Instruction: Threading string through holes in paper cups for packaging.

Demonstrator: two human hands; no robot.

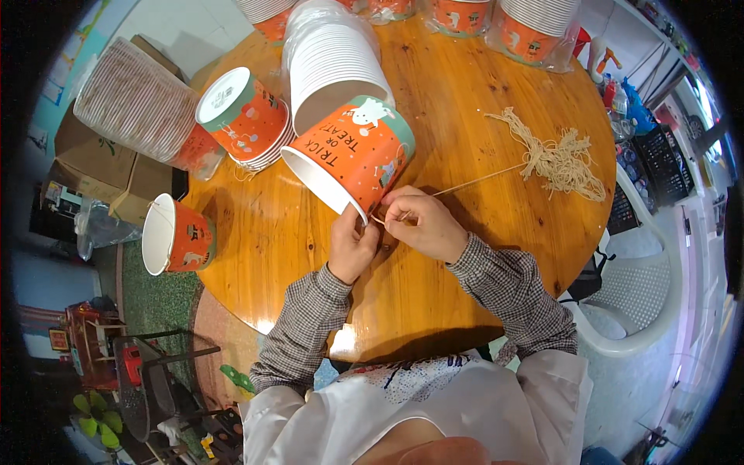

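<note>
An orange and teal paper bucket point(356, 155) lies on its side on the round wooden table point(465, 77), its open white mouth facing me. My left hand point(353, 246) grips the near rim of the bucket. My right hand point(422, 223) pinches a thin beige string point(480, 180) right at that rim. The string runs taut up and to the right toward a loose bundle of beige strings point(562, 159) lying on the table.
Stacks of the same buckets stand behind: a nested white stack point(329, 58), a short stack point(244, 116), a wrapped stack point(143, 105) at the left edge, more along the far edge. One bucket point(177, 235) hangs off the table's left. A white plastic chair point(647, 287) is to the right, cardboard boxes point(101, 167) to the left.
</note>
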